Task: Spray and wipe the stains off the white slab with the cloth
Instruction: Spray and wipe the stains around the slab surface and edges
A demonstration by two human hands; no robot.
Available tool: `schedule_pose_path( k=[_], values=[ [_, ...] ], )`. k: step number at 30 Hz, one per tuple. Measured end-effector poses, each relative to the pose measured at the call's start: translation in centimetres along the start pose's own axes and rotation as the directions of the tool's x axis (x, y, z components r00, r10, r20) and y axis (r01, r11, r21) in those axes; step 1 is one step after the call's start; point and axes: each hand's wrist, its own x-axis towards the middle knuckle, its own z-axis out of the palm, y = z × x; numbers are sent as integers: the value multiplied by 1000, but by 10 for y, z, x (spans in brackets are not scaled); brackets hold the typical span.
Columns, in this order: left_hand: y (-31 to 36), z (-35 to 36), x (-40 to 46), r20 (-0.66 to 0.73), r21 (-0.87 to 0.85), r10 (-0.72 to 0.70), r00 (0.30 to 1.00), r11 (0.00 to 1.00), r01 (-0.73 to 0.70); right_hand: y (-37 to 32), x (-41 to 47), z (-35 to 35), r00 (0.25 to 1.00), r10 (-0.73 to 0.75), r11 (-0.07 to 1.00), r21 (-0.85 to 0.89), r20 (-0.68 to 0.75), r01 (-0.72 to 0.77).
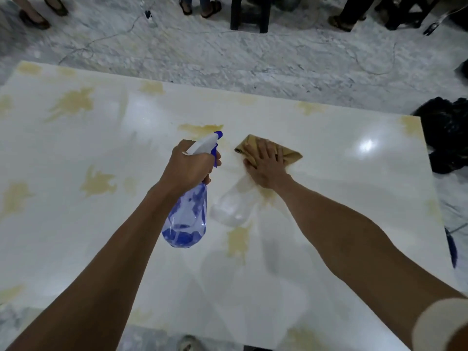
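Note:
The white slab (329, 198) lies flat and glossy, marked with several yellowish stains such as a stain (72, 103) at the far left and a stain (236, 240) near the middle. My left hand (188, 167) grips a clear blue spray bottle (187, 216) by its neck, held above the slab, white nozzle pointing away toward a stain (200, 128). My right hand (267, 164) presses flat on a tan cloth (291, 155) that lies on the slab, over a smeared wet patch.
A grey marble floor (228, 54) surrounds the slab. Several people's feet and a dark stool (249, 13) stand at the far edge. A black bag (448, 133) lies at the right. Thin cables run over the floor.

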Motion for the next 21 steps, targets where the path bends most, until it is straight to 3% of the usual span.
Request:
schedule_pose_path(
  k=[8, 17, 19, 21],
  values=[
    [-32, -11, -80, 55, -5, 9, 998, 1000, -9, -60, -138, 51, 998, -26, 1000, 7, 56, 26],
    [-71, -42, -174, 99, 62, 2, 995, 998, -8, -138, -278, 102, 996, -81, 995, 62, -37, 84],
    [-73, -49, -188, 95, 72, 8, 995, 997, -15, -152, -295, 93, 996, -78, 991, 117, 45, 73],
    [-74, -55, -198, 110, 59, 17, 994, 998, -23, -155, -295, 83, 970, -29, 937, 346, 242, -58]
  ],
)
